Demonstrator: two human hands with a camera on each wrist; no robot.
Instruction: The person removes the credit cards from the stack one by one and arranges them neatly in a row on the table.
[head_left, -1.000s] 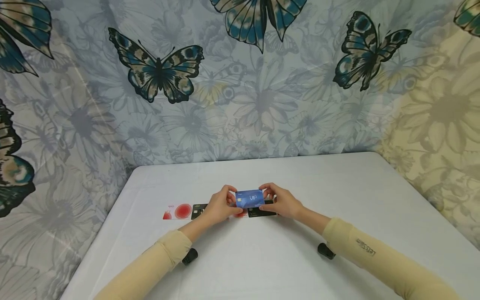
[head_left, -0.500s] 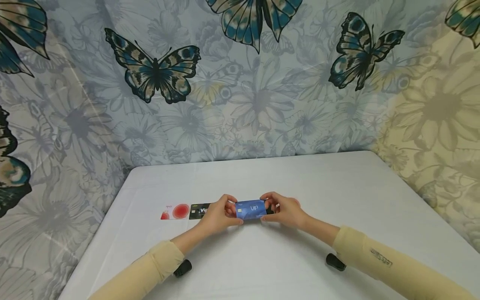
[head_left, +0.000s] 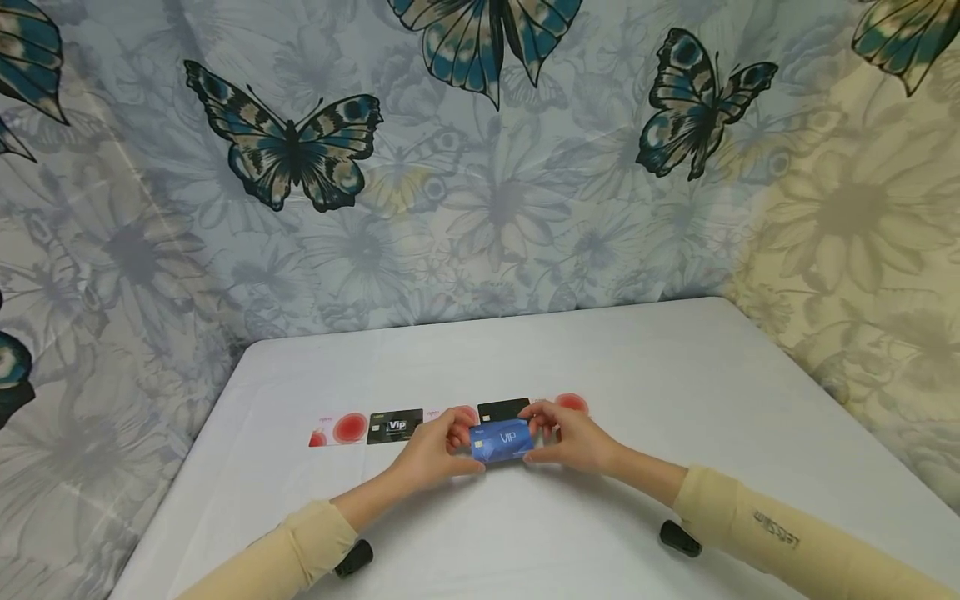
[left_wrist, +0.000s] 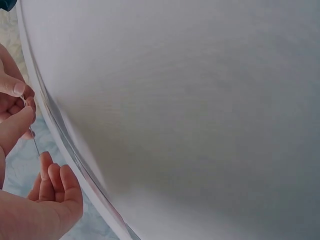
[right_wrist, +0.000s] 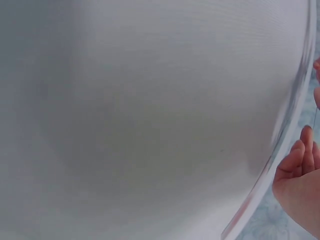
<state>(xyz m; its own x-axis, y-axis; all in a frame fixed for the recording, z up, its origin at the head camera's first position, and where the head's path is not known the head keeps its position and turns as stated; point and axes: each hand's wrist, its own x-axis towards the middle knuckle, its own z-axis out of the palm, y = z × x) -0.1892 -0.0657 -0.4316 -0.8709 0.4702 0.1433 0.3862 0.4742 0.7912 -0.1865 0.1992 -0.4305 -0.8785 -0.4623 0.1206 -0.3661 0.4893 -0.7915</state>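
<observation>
A blue bank-style card [head_left: 501,442] marked "VIP" is held up, tilted, above the white table. My left hand [head_left: 432,446] pinches its left edge between thumb and fingers, and my right hand [head_left: 576,436] pinches the right edge. Seen from the left wrist, the card [left_wrist: 34,141] shows as a thin edge-on line between the fingers. Behind it lies a row of cards: a red-and-white one [head_left: 339,429], a black "Vip" one [head_left: 395,426], another red-and-white one [head_left: 468,411] partly covered by my left hand, a black one [head_left: 503,410], and a red-and-white one [head_left: 572,402] partly behind my right hand.
The white tabletop [head_left: 450,533] extends around the cards, its back edge meeting a butterfly-patterned cloth [head_left: 480,233]. One small black object [head_left: 354,558] shows beside the left sleeve, and another black object [head_left: 681,538] beside the right sleeve.
Both hands have brought the blue card nearer the table's front, uncovering more of the row behind it. The head view has shifted slightly.
</observation>
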